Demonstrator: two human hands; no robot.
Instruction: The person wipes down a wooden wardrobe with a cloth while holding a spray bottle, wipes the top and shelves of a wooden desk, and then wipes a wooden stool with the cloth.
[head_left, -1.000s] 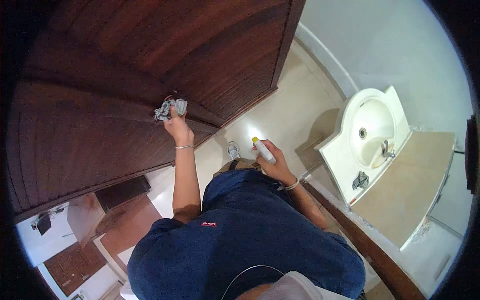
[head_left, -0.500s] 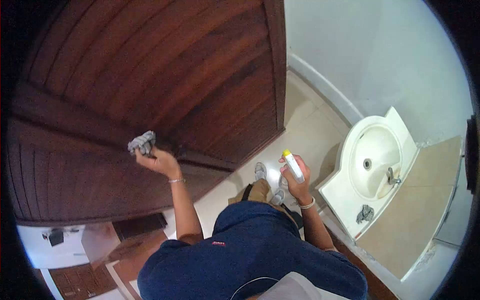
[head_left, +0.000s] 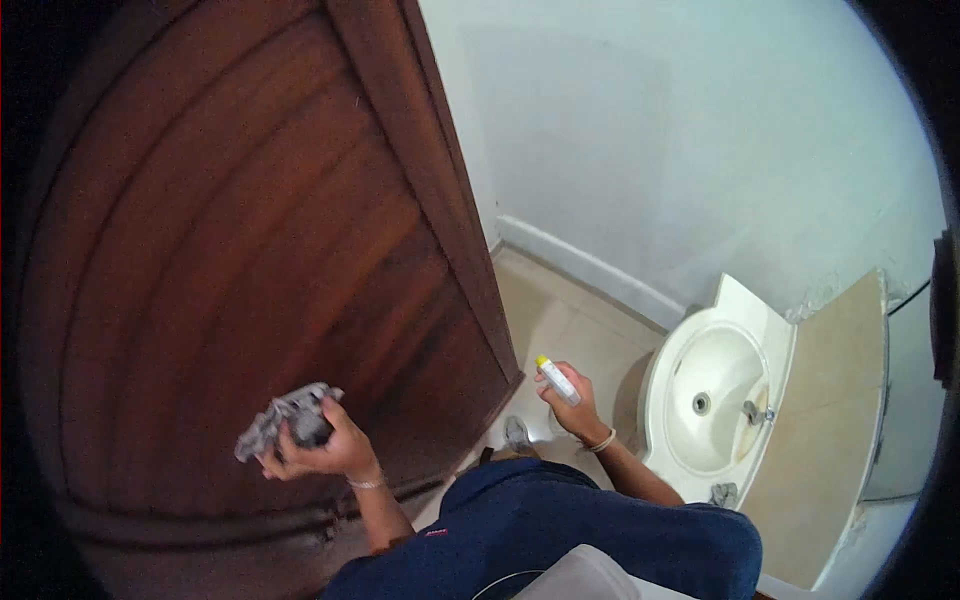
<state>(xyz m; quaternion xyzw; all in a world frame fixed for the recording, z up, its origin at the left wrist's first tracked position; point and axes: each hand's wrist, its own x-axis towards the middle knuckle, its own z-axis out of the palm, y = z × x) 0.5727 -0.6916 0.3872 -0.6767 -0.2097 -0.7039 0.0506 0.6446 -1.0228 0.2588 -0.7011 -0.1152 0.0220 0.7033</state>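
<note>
My left hand [head_left: 325,445] is closed around a crumpled grey cloth [head_left: 272,420], which spreads out past the fingers at the face of a dark brown wooden door [head_left: 250,220]. Whether the cloth touches the wood I cannot tell. In my right hand [head_left: 575,403] is a small clear bottle [head_left: 560,382] with a white label and a yellow cap, tilted with its cap up and to the left. The right fingers wrap around it, away from the door's edge and left of the washbasin.
A white washbasin [head_left: 655,430] with a tap [head_left: 757,412] stands at the right against beige tiles [head_left: 825,400]. Another grey cloth [head_left: 723,494] lies on its near corner. Light floor tiles [head_left: 545,300] show between the door and a pale wall [head_left: 600,130].
My view has shifted, so door and basin appear lower and further left. The cloth in my left hand looks more spread out than before. My right hand still holds the bottle.
</note>
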